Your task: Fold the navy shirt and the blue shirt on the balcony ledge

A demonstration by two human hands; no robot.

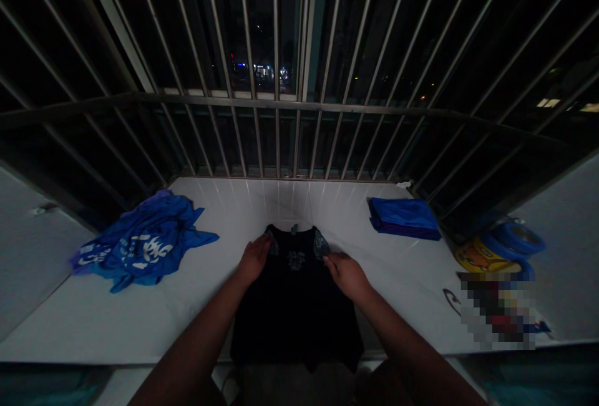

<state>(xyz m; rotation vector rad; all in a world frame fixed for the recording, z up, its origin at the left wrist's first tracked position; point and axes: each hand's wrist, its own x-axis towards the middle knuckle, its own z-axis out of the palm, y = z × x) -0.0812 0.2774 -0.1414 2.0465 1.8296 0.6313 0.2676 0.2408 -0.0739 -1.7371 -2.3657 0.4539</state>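
On my feed the left forearm [196, 337] and right forearm [412, 343] run bare to the frame edge — left hand [254, 261] and right hand [347, 277] ungloved — above dark clothing [381, 387], too dim to read.

Crumpled blue shirt [145, 241]; folded blue cloth [405, 219]; steel bars [276, 50]

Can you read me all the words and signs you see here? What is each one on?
Blue cloth: big white print, too crumpled to read.
Black top: small chest emblem, too small to read.
Yellow printed item: a cartoon picture, no readable words.
Pixelated patch: too blurred to read.
So no words can be read.
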